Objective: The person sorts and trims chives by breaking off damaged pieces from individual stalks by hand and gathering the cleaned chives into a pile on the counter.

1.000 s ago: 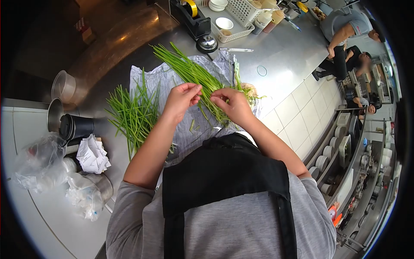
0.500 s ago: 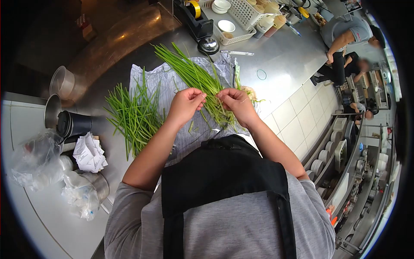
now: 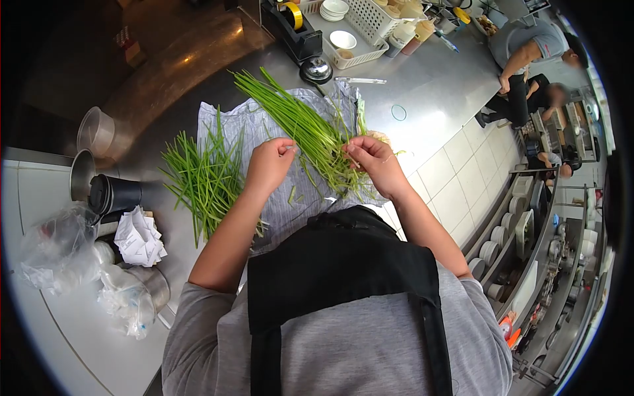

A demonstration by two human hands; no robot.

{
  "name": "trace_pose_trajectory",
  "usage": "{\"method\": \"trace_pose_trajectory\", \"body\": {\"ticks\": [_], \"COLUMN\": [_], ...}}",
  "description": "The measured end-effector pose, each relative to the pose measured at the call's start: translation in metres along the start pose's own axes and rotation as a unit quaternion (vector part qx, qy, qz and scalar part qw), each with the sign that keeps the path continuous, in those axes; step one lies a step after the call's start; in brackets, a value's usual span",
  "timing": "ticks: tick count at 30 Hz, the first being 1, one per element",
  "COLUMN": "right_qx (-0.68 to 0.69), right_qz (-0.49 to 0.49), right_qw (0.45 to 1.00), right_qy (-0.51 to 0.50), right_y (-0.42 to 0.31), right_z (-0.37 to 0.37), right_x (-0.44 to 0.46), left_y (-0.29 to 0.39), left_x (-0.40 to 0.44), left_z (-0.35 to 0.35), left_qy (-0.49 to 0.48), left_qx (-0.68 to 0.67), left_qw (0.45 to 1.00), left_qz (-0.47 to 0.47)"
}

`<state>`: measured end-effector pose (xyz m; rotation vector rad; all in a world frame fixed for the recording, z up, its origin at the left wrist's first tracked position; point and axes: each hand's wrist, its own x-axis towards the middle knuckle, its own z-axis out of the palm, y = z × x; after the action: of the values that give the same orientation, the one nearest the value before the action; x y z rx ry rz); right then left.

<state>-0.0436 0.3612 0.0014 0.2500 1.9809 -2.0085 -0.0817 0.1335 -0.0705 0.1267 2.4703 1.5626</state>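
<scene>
Facing the larger bundle of green stalks (image 3: 300, 122) at the centre of the frame, laid aslant between both hands, with a long axis running from upper left to lower right. Pointing slim green tips to the upper left and pale, tangled ends to the lower right, close by the right hand (image 3: 375, 162), the nearer of the two to those ends. Curling the right fingertips in at the pale part; cannot tell whether pinched on a stalk or merely touching. Holding the left hand (image 3: 269, 165) just left of the bundle, with thumb and fingertips drawn together and no stalk made out between them.

Resting on a soft, wrinkled, striped grey cloth (image 3: 254, 122), spread over a smooth steel counter (image 3: 429, 82) with bright glare toward the upper right. Spreading out left of centre into a looser pile of stalks (image 3: 208, 181), thin, crisscrossed and partly off the cloth. Showing near the top a shiny, domed bell (image 3: 317, 69), a blocky black tape dispenser (image 3: 300, 43) and a latticed white plastic basket (image 3: 360, 59). Including a thin teal loop (image 3: 391, 111) flat on the steel, right of centre.
</scene>
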Motion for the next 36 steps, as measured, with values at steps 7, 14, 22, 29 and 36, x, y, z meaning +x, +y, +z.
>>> {"method": "trace_pose_trajectory", "body": {"ticks": [7,14,22,29,36], "right_qx": [0.009,0.031,0.07,0.028,0.01], "right_qz": [-0.047,-0.033,0.033,0.03,0.0], "right_qw": [0.998,0.996,0.994,0.997,0.997], "right_qy": [-0.032,-0.076,-0.072,-0.058,-0.071], "right_y": [-0.012,-0.009,-0.01,-0.008,-0.007], "right_z": [-0.007,-0.002,-0.011,-0.015,-0.012], "right_x": [-0.012,-0.018,-0.023,-0.031,-0.034], "left_y": [0.033,0.075,0.084,0.074,0.047], "left_x": [-0.015,-0.021,-0.011,0.001,0.015], "left_z": [0.006,0.034,0.037,0.012,-0.001], "left_qy": [-0.007,-0.176,-0.212,-0.072,-0.077], "left_qx": [0.016,-0.377,-0.423,-0.431,-0.513], "left_qw": [1.0,0.909,0.881,0.899,0.851], "left_qz": [0.017,-0.001,-0.019,-0.034,-0.083]}}
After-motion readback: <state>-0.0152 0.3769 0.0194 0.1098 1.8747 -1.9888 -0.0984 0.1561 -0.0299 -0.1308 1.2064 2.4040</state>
